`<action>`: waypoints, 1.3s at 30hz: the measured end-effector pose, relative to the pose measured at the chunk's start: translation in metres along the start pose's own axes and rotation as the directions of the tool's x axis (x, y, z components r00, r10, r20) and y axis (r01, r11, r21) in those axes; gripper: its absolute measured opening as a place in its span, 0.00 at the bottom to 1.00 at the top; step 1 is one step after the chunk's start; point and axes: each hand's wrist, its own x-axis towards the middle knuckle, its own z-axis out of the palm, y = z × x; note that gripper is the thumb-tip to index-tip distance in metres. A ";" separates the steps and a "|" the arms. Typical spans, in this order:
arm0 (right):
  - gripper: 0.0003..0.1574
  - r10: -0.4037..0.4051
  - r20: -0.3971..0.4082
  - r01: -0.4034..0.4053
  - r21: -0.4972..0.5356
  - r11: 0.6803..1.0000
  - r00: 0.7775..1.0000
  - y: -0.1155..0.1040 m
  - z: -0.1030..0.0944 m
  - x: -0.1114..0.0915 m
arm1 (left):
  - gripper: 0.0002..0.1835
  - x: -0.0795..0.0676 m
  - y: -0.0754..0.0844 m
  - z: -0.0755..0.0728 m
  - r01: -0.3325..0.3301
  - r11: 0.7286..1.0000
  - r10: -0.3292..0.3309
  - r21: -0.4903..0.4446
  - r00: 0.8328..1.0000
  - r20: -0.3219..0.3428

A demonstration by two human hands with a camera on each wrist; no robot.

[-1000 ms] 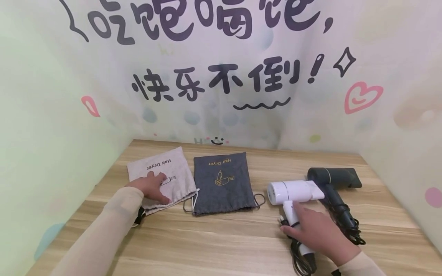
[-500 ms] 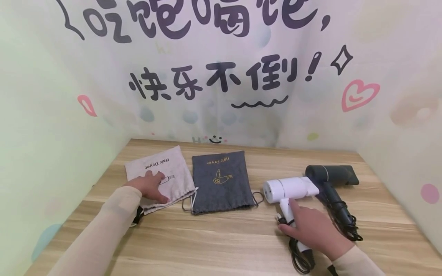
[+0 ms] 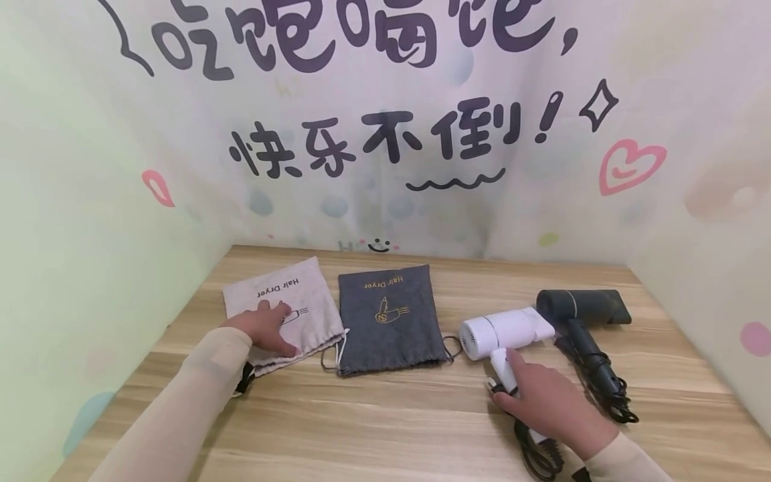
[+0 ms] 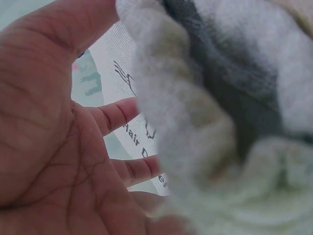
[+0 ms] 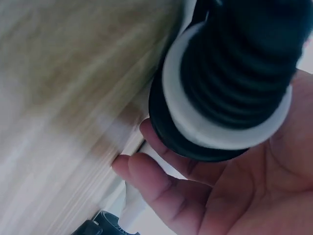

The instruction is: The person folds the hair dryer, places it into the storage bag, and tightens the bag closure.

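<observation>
My left hand (image 3: 262, 329) rests on a light beige "Hair Dryer" drawstring bag (image 3: 310, 288), thumb by its gathered mouth. In the left wrist view the fingertips touch the printed face, and the ruffled bag opening (image 4: 195, 122) gapes close to the camera. On the right side, my right hand (image 3: 553, 406) holds the handle of a white hair dryer (image 3: 506, 330), with a black cord bundled along it. The right wrist view shows fingers (image 5: 156, 178) curled around beneath the handle's end, where a ribbed black cord sleeve (image 5: 234, 73) comes out.
A dark grey drawstring bag (image 3: 391, 335) with yellow print lies flat beside the beige one. Right of the white dryer lies a black hair dryer (image 3: 581, 306), cord wrapped round its handle. The wooden table (image 3: 361, 428) meets a printed curtain (image 3: 385, 207) at the back.
The white hair dryer has shifted slightly left and turned a little in my right hand, its nozzle moving away from the black dryer. My left hand stays on the beige bag.
</observation>
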 end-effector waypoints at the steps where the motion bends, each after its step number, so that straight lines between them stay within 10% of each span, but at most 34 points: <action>1: 0.54 0.000 -0.005 0.000 0.000 1.000 1.000 0.000 0.000 -0.001 | 0.51 0.000 0.000 0.000 -0.003 1.000 0.003 0.003 1.000 -0.001; 9: 0.68 0.022 -0.018 -0.022 -0.041 0.999 1.000 -0.006 0.007 -0.006 | 0.51 -0.002 0.000 0.000 0.008 1.000 -0.008 0.000 1.000 0.002; 39: 0.48 -0.049 -0.195 0.018 -0.155 0.988 0.980 0.009 0.015 -0.008 | 0.51 -0.001 0.001 0.001 0.010 1.000 -0.010 -0.015 1.000 -0.003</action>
